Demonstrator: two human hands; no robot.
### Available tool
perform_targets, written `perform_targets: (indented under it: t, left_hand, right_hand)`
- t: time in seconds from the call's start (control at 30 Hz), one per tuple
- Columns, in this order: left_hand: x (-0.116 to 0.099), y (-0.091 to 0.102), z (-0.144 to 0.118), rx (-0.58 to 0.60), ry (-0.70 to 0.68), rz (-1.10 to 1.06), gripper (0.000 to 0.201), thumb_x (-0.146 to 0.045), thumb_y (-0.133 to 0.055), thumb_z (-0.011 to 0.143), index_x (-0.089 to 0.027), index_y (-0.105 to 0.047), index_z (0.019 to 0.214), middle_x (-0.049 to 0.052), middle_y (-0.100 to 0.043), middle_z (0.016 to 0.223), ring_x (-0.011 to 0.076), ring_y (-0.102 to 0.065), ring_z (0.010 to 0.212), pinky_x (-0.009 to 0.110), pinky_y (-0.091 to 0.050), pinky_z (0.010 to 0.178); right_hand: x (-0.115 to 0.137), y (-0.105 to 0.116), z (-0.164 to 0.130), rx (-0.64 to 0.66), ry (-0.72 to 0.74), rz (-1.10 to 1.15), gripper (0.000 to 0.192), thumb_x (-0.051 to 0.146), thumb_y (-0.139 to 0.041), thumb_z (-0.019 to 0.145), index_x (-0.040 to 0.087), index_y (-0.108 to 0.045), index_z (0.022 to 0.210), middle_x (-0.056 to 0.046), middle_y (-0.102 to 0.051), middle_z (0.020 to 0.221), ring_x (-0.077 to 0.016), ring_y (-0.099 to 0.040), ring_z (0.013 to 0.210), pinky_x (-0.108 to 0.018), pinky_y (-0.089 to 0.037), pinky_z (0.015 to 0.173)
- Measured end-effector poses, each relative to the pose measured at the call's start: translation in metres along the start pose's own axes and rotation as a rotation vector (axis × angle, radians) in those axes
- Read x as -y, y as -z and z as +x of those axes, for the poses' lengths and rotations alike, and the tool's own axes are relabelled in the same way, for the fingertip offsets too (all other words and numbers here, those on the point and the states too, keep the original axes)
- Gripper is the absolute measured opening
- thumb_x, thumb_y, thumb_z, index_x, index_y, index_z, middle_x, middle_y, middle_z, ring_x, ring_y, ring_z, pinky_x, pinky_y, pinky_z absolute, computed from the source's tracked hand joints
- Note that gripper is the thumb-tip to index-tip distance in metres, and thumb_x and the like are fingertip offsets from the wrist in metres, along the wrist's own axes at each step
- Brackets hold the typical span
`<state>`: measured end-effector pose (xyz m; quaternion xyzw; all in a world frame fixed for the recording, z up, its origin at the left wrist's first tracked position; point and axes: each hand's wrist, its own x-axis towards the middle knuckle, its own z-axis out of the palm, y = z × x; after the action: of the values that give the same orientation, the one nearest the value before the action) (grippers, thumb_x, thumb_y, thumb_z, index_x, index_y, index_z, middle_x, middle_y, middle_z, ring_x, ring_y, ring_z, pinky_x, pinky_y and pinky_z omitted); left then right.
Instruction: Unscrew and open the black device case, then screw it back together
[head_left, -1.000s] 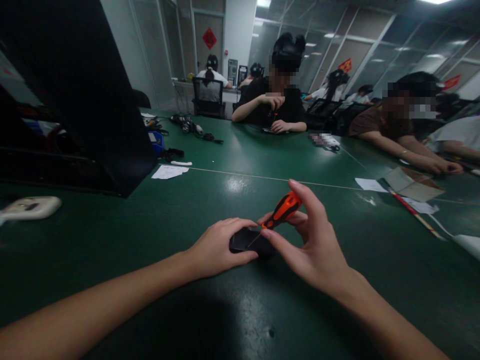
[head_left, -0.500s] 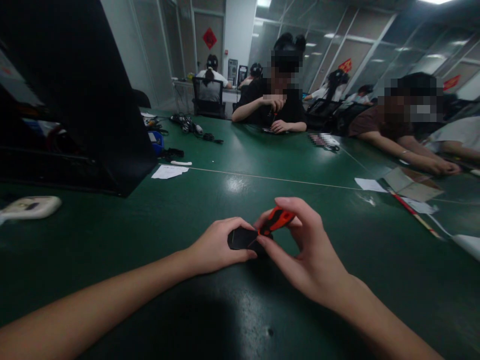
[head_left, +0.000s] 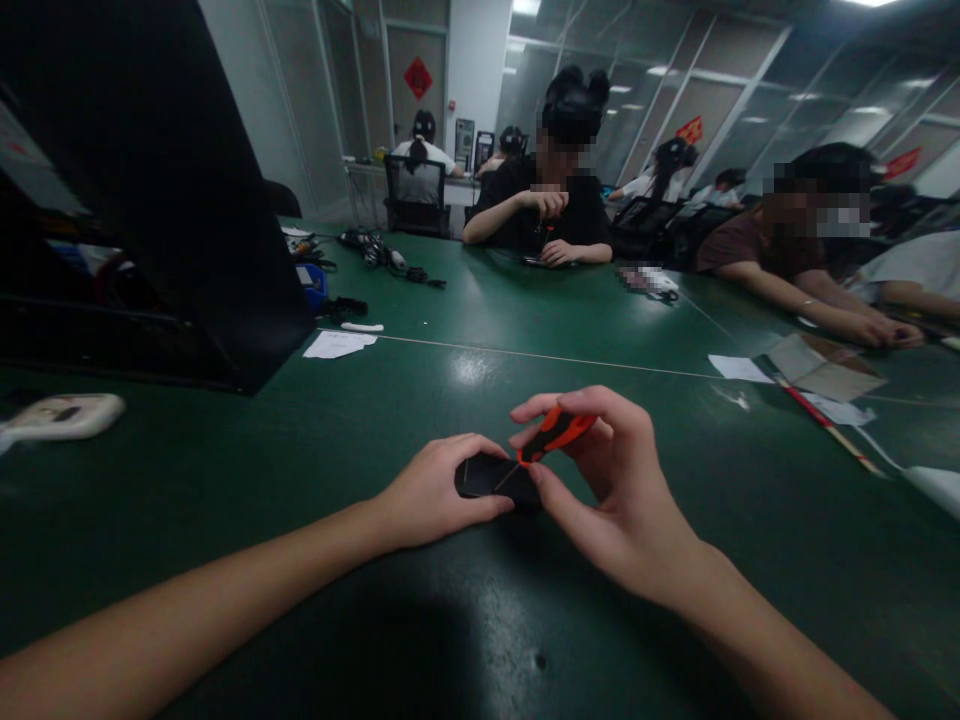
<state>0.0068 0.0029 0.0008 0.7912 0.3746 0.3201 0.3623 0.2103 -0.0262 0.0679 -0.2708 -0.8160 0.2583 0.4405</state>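
Note:
My left hand is closed around the left end of a small black box-like object lying on the green table. Its thumb presses the near side and its fingers the far side. What kind of object this is, I cannot make out. In my right hand is a screwdriver with an orange and black handle, held tilted between thumb and fingers. The thin shaft slants down to the left, and its tip meets the top of the black object. My right thumb is close to the object's right end.
A large black casing stands at the left, with a white device before it. Cables and torn paper lie beyond. An opened cardboard box sits at the right. Across the table a co-worker handles a tool.
My right hand has risen slightly and its fingers have shifted on the screwdriver's handle, showing more of the shaft. My left hand and the black object stay where they were.

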Motion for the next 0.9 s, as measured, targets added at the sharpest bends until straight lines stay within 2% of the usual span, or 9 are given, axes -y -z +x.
perform_targets:
  t: [0.2,0.37,0.57,0.63,0.77,0.9]
  left_hand:
    - [-0.0014,-0.0017,0.0027,-0.057,0.020,0.012,0.036,-0.038,-0.078,0.081,-0.022,-0.069,0.111,0.004,-0.073,0.112,0.0248,-0.068,0.103,0.036,-0.049,0.091]
    - [-0.0020,-0.0010,0.0016,-0.042,0.070,0.013,0.046,-0.034,-0.080,0.077,-0.022,-0.066,0.119,0.006,-0.073,0.119,0.0266,-0.067,0.108,0.039,-0.049,0.096]
    - [-0.0001,-0.0027,0.0010,-0.052,0.112,0.073,0.045,-0.031,-0.081,0.074,-0.022,-0.068,0.117,0.006,-0.073,0.116,0.0279,-0.067,0.106,0.042,-0.049,0.095]
    - [0.0011,-0.0028,0.0004,-0.060,0.128,0.094,0.044,-0.033,-0.082,0.073,-0.022,-0.069,0.113,0.006,-0.073,0.111,0.0280,-0.067,0.102,0.042,-0.050,0.092]
    - [0.0015,-0.0020,-0.0015,-0.068,0.146,0.049,0.038,-0.034,-0.082,0.074,-0.022,-0.071,0.108,0.003,-0.075,0.103,0.0250,-0.069,0.095,0.036,-0.051,0.085]
    - [0.0019,0.0000,-0.0023,-0.055,0.128,0.038,0.038,-0.036,-0.082,0.075,-0.023,-0.071,0.109,0.002,-0.076,0.103,0.0238,-0.070,0.093,0.034,-0.051,0.083]
  right_hand:
    - [-0.0046,0.0001,-0.0001,-0.046,0.097,-0.143,0.067,0.002,-0.063,0.088,0.036,-0.036,0.139,-0.003,-0.057,0.114,-0.0207,-0.064,0.102,-0.043,-0.057,0.092]
    - [-0.0029,0.0029,-0.0011,-0.020,0.015,-0.120,0.071,0.003,-0.059,0.088,0.034,-0.029,0.145,-0.008,-0.053,0.130,-0.0211,-0.062,0.108,-0.046,-0.055,0.096]
    - [-0.0073,0.0035,-0.0018,-0.041,0.023,-0.179,0.073,0.008,-0.066,0.088,0.035,-0.031,0.146,-0.006,-0.055,0.123,-0.0217,-0.062,0.108,-0.046,-0.055,0.097]
    - [-0.0078,0.0036,-0.0021,-0.032,0.006,-0.154,0.071,0.006,-0.062,0.090,0.036,-0.030,0.147,-0.008,-0.053,0.128,-0.0219,-0.062,0.111,-0.047,-0.055,0.099]
    - [-0.0066,0.0033,-0.0020,0.027,-0.017,-0.079,0.080,0.005,-0.058,0.090,0.036,-0.021,0.153,-0.010,-0.051,0.135,-0.0245,-0.059,0.121,-0.050,-0.052,0.105]
    - [-0.0069,0.0041,-0.0019,-0.003,0.039,-0.132,0.076,0.007,-0.065,0.088,0.037,-0.028,0.147,-0.008,-0.053,0.126,-0.0235,-0.062,0.112,-0.049,-0.055,0.100]
